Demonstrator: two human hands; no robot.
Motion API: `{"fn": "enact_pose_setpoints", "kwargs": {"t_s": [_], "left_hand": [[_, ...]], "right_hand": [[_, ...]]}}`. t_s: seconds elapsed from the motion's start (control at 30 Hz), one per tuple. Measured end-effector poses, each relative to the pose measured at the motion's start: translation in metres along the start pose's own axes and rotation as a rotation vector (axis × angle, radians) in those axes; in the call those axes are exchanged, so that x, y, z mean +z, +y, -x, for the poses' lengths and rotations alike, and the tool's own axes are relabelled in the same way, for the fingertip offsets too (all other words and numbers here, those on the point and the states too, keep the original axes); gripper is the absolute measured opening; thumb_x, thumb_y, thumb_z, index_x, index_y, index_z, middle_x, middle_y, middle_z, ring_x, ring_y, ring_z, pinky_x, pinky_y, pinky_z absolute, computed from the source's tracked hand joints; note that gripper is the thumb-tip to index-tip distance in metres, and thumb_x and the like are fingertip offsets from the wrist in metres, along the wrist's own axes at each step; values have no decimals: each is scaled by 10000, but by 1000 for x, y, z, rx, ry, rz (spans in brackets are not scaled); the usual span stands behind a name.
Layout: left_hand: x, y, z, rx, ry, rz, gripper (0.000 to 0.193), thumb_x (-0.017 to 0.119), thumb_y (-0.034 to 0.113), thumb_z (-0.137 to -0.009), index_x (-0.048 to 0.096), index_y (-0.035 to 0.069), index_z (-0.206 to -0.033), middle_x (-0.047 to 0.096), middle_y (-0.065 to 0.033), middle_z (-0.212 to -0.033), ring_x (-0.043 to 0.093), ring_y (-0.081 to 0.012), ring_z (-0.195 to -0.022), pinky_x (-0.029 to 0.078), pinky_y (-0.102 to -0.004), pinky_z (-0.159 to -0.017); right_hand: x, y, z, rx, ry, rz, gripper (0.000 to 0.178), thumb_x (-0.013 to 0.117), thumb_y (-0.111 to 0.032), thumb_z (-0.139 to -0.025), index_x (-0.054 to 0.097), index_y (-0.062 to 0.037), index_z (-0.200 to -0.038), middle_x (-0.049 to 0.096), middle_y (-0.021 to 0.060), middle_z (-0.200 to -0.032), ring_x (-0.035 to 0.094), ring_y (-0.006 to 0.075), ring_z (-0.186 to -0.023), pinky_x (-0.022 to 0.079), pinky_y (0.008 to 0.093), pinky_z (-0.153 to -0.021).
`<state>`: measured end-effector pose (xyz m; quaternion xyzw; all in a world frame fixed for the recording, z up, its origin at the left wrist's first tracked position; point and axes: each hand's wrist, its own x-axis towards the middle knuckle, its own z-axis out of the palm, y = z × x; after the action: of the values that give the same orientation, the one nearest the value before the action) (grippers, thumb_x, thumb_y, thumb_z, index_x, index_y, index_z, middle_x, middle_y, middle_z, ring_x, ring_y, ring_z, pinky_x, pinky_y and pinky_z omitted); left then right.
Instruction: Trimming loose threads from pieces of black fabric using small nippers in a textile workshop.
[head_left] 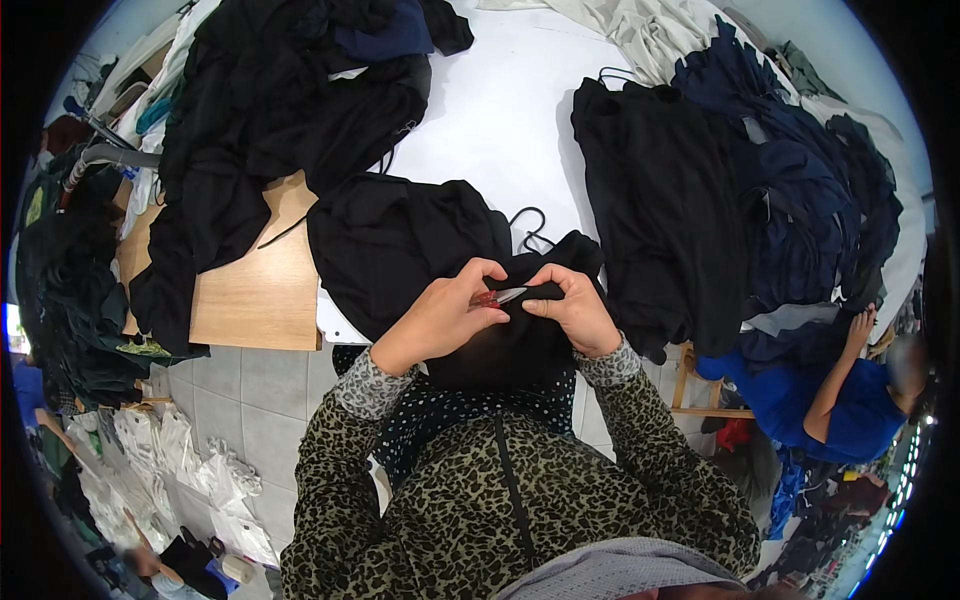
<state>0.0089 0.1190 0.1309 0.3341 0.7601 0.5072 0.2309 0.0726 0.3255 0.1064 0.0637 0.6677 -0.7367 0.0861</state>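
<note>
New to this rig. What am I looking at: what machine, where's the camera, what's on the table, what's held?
No machine: these are a person's bare hands. The one picture comes from a fisheye camera on their head, looking down, so edges bend.

The left hand holds small red-handled snips; the right hand pinches black cloth near the blade tip.

On the white table lie a black heap at left, and a black garment and a navy pile at right.
</note>
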Motion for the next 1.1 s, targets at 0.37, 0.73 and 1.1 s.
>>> {"fn": "enact_pose_setpoints", "kwargs": {"t_s": [0.37, 0.73, 1.1], "left_hand": [[-1, 1, -1, 7, -26, -38, 429, 706, 85, -800, 454, 19, -1140, 654, -108, -737, 612, -183, -636, 443, -283, -596], [-1, 2, -2, 42, -3, -86, 434, 706, 84, -795, 457, 27, -1145, 644, -112, -730, 610, -201, -628, 448, -289, -599], [17, -6, -4, -7, 132, 366, 699, 779, 68, -733, 421, 28, -1332, 581, -36, -1089, 388, -23, -671, 384, -160, -625]], "right_hand": [[1, -2, -1, -10, -13, 98, 153, 716, 15, -761, 596, -7, -855, 575, -29, -777, 497, 38, -742, 408, 197, -688], [-1, 3, -2, -2, -10, 82, 158, 717, 17, -755, 594, -8, -852, 576, -25, -780, 499, 40, -748, 411, 201, -696], [-7, -3, -3, -377, 54, 139, 204, 718, 43, -710, 640, -13, -890, 622, 42, -902, 562, 144, -863, 440, 269, -824]]}}
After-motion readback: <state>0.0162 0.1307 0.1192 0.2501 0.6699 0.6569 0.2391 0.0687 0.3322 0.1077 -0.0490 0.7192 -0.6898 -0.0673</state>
